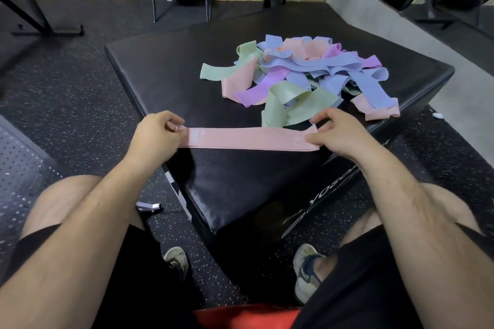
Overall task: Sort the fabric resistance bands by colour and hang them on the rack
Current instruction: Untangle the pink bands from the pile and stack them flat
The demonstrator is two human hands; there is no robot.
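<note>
One pink band [248,139] lies flat across the near corner of the black bench [165,67], its long axis running left to right. The left grip [160,131] pinches one end and the right grip [336,133] the other, both equally near. Just beyond sits one tangled pile [307,75] in four colours, pink, green, blue and purple; the overlaps defeat a count per colour

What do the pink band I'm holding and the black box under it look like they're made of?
The pink band looks like woven elastic fabric: matte, soft and flat, with a printed marking. The black box is probably vinyl or faux leather over padding, judging by its slight sheen and fine grain; its core is hidden.
</note>
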